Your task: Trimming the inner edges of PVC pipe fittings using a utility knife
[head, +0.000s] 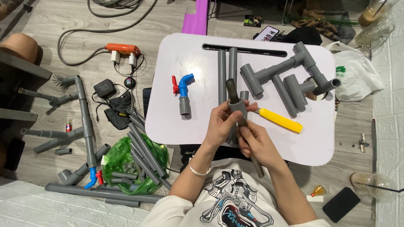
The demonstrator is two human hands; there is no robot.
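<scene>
My left hand (219, 124) grips a short grey pipe fitting (237, 106) above the near edge of a small white table (189, 122). My right hand (254, 141) holds a dark round rod (232, 89) that passes through the fitting and sticks out above it and below my hand. Two long grey pipes (226, 67) lie on the table just beyond my hands. A yellow utility knife (281, 120) lies to the right of them. A blue tap with a red handle on a grey pipe piece (183, 90) rests to the left.
An assembly of grey pipes and tee joints (290, 75) lies at the table's back right. On the floor to the left are a green bag with several grey pipes (139, 157), a long pipe frame (86, 126), cables and a power strip (122, 49). A phone (341, 204) lies at the bottom right.
</scene>
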